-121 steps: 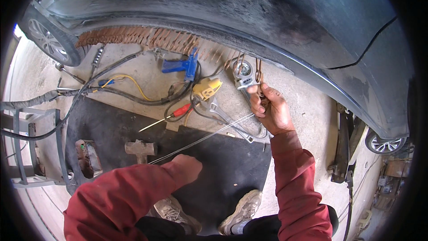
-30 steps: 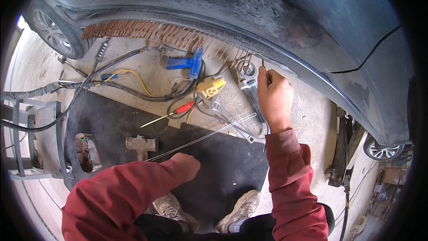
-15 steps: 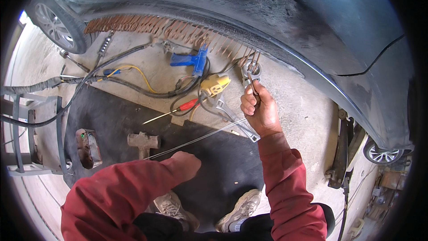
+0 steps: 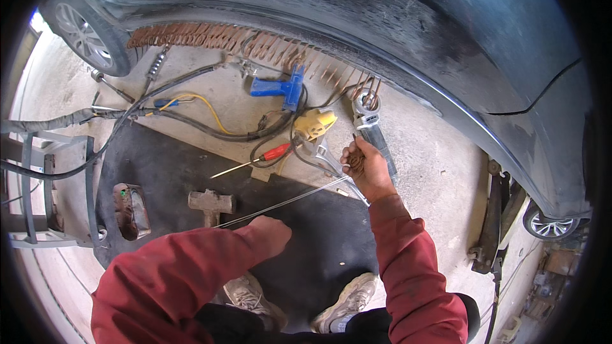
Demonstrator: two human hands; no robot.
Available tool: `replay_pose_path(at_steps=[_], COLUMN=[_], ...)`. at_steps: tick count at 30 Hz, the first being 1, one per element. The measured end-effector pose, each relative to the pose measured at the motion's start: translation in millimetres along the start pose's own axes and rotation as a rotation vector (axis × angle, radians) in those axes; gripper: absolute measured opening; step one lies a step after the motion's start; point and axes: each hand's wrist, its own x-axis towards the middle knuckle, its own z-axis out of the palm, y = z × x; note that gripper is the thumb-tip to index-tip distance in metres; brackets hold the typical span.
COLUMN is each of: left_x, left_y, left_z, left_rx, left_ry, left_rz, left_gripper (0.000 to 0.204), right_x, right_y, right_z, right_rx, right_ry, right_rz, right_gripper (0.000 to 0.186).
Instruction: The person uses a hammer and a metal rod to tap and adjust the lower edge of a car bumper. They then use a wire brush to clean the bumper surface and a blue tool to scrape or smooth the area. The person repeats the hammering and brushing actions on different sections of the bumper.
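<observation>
My right hand [image 4: 368, 169] is closed round several rust-brown copper pull rings [image 4: 356, 160], a thin end poking up past the fingers. Just beyond it on the floor lies a grey tool with a round head [image 4: 366, 103], like an angle grinder; more copper prongs stand over its head. Bent copper rings [image 4: 223, 38] hang in a long row along the dark car sill. Over the black mat, my left hand [image 4: 271, 236] is curled like a fist, back up; its fingers and anything in them are hidden. Close by are a hammer [image 4: 211, 202] and thin metal rods [image 4: 280, 202].
A blue gun-shaped tool [image 4: 280, 89], yellow piece [image 4: 315, 125], red-handled screwdriver [image 4: 275, 151] and adjustable wrench [image 4: 324, 154] lie ahead. Black cables [image 4: 191, 129] cross the floor. A metal frame [image 4: 57, 194] stands left; the dark car [image 4: 382, 32] spans the far side.
My right hand has drawn back from the grey tool's head, bringing the copper rings nearer and uncovering the tool's body. My left hand looks nearly unchanged. The view has shifted slightly.
</observation>
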Motion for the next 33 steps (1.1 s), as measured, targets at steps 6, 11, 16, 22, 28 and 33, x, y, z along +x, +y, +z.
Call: replay_pose_path(at_steps=[6,11,16,22,28,33], left_x=[3,1,0,-2,-10,-7], left_y=[-9,-8,-7,-14,-25,-29], left_z=[-7,-3,-2,4,15,20], left_rx=[-0.006,-0.002,-0.014,-0.027,-0.065,-0.065], left_ry=[0.019,0.012,-0.005,-0.042,-0.051,-0.033], left_rz=[-0.03,-0.03,-0.043,-0.044,-0.05,-0.02], left_gripper=[0.026,0.024,0.024,0.026,0.029,0.03], right_x=[2,22,44,58,65,60], right_y=[15,32,54,78,106,118], right_z=[-16,-44,-58,-49,-43,-41], right_rx=[-0.052,-0.252,-1.19,-1.512,-1.754,-1.814], right_ry=[0.055,0.252,0.319,0.215,0.24,0.302], right_rz=[-0.031,0.024,-0.246,-0.278,-0.127,-0.175], right_gripper=[0.021,0.018,0.029,0.033,0.032,0.025])
